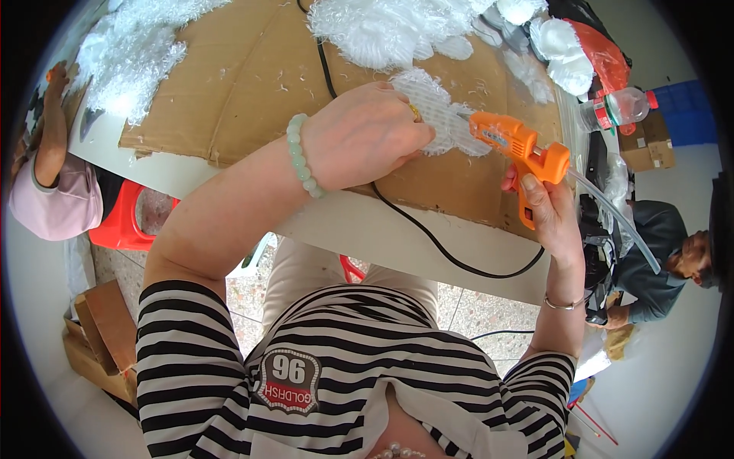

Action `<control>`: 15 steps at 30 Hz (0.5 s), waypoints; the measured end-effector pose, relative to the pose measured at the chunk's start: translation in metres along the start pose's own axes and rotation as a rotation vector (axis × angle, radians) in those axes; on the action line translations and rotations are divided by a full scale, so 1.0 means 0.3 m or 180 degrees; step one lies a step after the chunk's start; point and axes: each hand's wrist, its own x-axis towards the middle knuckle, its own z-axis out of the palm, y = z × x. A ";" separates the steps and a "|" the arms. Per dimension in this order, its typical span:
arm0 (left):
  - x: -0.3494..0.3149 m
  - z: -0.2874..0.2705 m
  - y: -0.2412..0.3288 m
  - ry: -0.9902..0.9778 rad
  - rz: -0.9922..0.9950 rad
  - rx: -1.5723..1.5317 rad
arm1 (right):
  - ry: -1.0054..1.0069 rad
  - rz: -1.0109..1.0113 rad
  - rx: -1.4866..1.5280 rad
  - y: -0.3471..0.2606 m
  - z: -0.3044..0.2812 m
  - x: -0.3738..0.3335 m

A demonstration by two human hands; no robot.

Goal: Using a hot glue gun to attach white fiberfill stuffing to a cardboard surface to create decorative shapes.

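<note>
An orange hot glue gun (514, 141) is gripped in my right hand (552, 203), my fingers wrapped round its handle. A clear glue stick (623, 226) sticks out of its back end. The gun's nozzle points left, at a flat piece of white mesh (437, 103) with rounded lobes lying on the cardboard. My left hand (371, 136) is bent over the mesh piece's left side, fingers curled closed against it; the fingertips are partly hidden. The gun's black cord (436, 239) loops below my left hand along the table's near edge.
A cardboard sheet (245, 84) covers the white table (336, 237). Fluffy white heaps (390, 30) lie at its far side and far left (145, 53). Plastic bottles (627, 105) stand at the right. Other people sit at left (57, 195) and right (650, 260). A red stool (126, 222) is at left.
</note>
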 end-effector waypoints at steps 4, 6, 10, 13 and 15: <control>0.001 0.000 0.003 0.0006 -0.0029 -0.0001 | -0.0039 0.0077 -0.0285 0.009 0.005 0.022; 0.002 0.001 0.001 -0.0026 -0.0031 0.0000 | -0.0059 0.0185 -0.0463 0.008 -0.002 0.027; 0.000 0.001 -0.002 0.0023 -0.0011 0.0028 | -0.0130 0.0335 -0.0844 0.002 -0.020 0.019; -0.001 0.002 -0.003 0.0053 -0.0002 0.0003 | -0.0170 0.0358 -0.0947 -0.022 -0.032 0.007; -0.003 0.003 -0.005 0.0089 -0.0007 -0.0003 | -0.0057 0.0319 -0.0726 -0.026 -0.029 -0.011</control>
